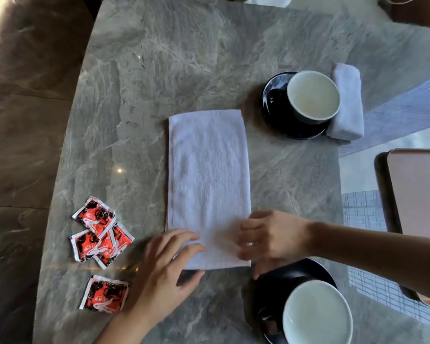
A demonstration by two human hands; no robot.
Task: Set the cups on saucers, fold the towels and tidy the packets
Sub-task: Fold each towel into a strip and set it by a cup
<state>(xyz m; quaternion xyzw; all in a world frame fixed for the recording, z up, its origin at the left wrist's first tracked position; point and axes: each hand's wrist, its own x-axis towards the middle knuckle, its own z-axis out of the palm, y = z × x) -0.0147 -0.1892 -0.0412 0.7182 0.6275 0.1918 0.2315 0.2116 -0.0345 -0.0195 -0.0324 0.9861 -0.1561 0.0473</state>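
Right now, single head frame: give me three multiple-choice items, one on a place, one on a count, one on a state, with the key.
1. Where is the rolled towel?
A. Beside the far cup's saucer
B. On the packets
C. Inside a cup

2. How many red packets lie on the table?
A. Two
B. Four
C. Seven

3. How is the flat towel lying?
A. Rolled tight
B. Spread as a long strip, both hands at its near end
C. Draped over a cup

Key:
1. A, the roll lies against the right edge of that saucer.
2. B, three overlap in a cluster and one lies apart nearer the camera.
3. B, the left hand and right hand rest on the near end, fingers spread.
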